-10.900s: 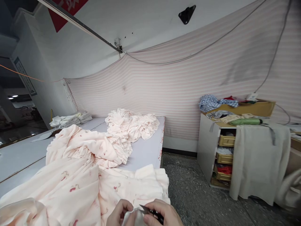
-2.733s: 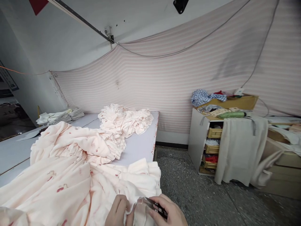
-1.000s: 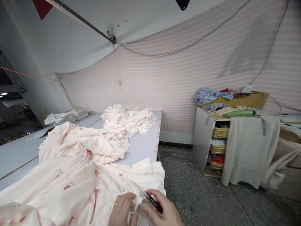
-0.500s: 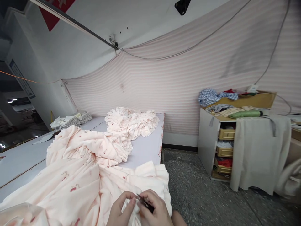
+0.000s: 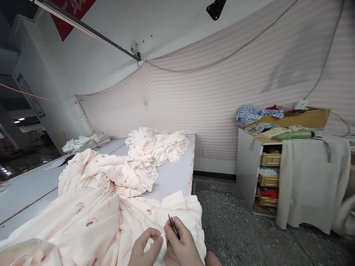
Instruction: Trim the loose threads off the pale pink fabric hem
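A pale pink fabric (image 5: 100,218) with small red prints and a ruffled white edge lies in folds over the near table. At its front edge my left hand (image 5: 146,247) pinches a bit of the white cloth between thumb and fingers. Close beside it on the right, my right hand (image 5: 183,244) is closed around small dark thread snips (image 5: 173,227), their pointed blades sticking up past the fingers. The right fingertips are also at the white cloth; whether they grip it I cannot tell.
More ruffled pink fabric (image 5: 158,146) is heaped at the table's (image 5: 177,177) far end. Stacked white cloth pieces (image 5: 85,143) lie at the back left. Right of the table are a dark speckled floor (image 5: 222,207) and a cabinet (image 5: 249,173) with drawers and draped cloth.
The snips have turned from pointing left at the cloth to pointing upward. My right hand has lifted slightly, and the view has shifted a little.
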{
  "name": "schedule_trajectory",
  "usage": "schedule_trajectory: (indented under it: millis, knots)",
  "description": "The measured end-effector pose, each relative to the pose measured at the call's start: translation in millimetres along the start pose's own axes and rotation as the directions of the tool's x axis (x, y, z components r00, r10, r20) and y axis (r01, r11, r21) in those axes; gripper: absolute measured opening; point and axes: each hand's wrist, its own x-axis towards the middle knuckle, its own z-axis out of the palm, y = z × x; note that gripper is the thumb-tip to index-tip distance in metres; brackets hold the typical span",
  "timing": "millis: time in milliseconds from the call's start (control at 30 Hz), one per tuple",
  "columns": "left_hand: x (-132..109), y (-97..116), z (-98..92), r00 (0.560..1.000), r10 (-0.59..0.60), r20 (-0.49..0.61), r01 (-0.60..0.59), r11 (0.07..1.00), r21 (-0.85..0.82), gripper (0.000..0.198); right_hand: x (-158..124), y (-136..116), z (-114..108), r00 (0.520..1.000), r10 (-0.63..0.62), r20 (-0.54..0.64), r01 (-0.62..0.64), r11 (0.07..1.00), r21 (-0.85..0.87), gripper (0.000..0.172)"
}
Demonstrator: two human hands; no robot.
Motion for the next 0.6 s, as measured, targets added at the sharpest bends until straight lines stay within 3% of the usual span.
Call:
schedule_trajectory:
  millis: [100,267,600]
  knots:
    - [0,-6,-6.7,0.998,-0.059,-0.036,0.056,0.996,-0.075,0.042,-7,8,-8,0.997,-0.014,0.072,0.016,1.000,-0.025,0.020]
    - [0,-7,-9.6,0.995,-0.104,-0.007,0.102,0.984,-0.146,0.048,-16,16,-18,0.993,0.002,0.114,0.026,0.969,-0.244,0.026]
    - [-4,5,-4.8,0.999,-0.030,0.039,0.030,0.999,-0.018,0.039,-6,-13,-16,0.987,0.070,0.147,-0.025,0.957,-0.288,0.020]
